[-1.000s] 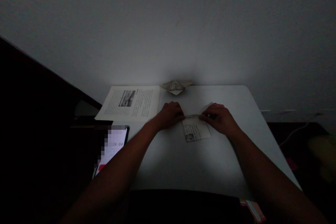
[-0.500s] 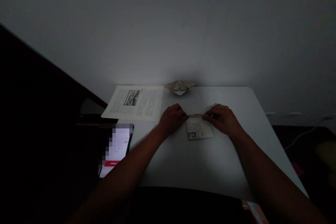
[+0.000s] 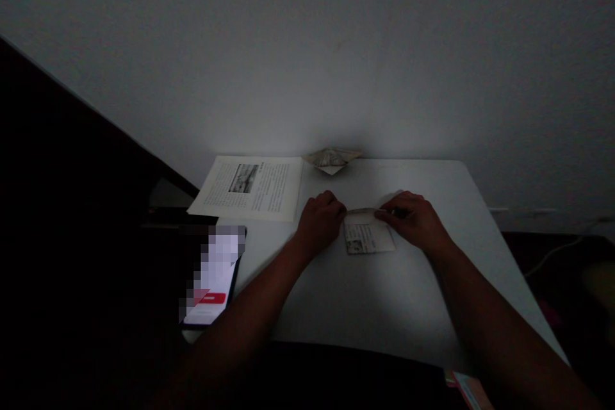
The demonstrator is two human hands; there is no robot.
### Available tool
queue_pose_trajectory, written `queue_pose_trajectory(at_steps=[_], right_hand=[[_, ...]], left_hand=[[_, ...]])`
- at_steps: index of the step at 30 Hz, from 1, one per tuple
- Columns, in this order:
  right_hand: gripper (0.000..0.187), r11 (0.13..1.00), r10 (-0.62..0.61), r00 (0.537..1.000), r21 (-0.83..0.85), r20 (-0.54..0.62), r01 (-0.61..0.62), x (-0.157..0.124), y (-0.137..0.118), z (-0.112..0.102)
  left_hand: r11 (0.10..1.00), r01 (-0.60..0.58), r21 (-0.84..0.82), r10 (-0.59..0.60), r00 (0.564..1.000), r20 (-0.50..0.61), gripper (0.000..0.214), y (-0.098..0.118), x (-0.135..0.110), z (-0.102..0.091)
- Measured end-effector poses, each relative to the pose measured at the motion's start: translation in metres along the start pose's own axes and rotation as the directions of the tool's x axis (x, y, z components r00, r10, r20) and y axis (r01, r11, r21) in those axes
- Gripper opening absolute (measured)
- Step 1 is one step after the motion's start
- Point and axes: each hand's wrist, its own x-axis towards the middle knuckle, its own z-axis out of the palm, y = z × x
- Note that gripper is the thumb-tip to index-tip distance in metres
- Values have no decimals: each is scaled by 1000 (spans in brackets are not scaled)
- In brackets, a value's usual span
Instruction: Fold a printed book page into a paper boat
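Observation:
A small piece of printed paper point(image 3: 368, 237) lies folded on the white table point(image 3: 384, 295). My left hand point(image 3: 321, 221) presses its fingers on the left end of the paper's far folded edge. My right hand point(image 3: 413, 221) pinches the right end of the same edge. Both hands have their fingers curled down onto the fold. A finished paper boat point(image 3: 331, 159) of the same printed paper stands at the table's far edge by the wall.
An open printed page with a photo point(image 3: 250, 187) lies at the table's far left. A lit phone point(image 3: 211, 275) leans at the left front edge. The wall rises right behind the table. A pink-edged object point(image 3: 468, 391) shows at the bottom right.
The visible part of the folded paper has grown shorter as its far edge was folded nearer. Both hands stay on that edge. The camera view shifted slightly.

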Motion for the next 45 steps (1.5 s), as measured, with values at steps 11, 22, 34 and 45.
queue_pose_trajectory(at_steps=[11, 22, 34, 45], right_hand=[[15, 999, 37, 999, 38, -39, -35, -3, 3, 2], [14, 992, 81, 994, 101, -74, -73, -3, -1, 1], [14, 993, 67, 995, 106, -80, -58, -3, 1, 4], [12, 997, 54, 997, 66, -56, -51, -3, 2, 2]], left_hand=[[979, 110, -174, -90, 989, 120, 16, -7, 14, -11], [967, 178, -181, -165, 983, 84, 22, -3, 15, -7], [998, 58, 23, -58, 998, 19, 17, 1, 6, -1], [995, 21, -93, -24, 999, -30, 15, -4, 6, 1]])
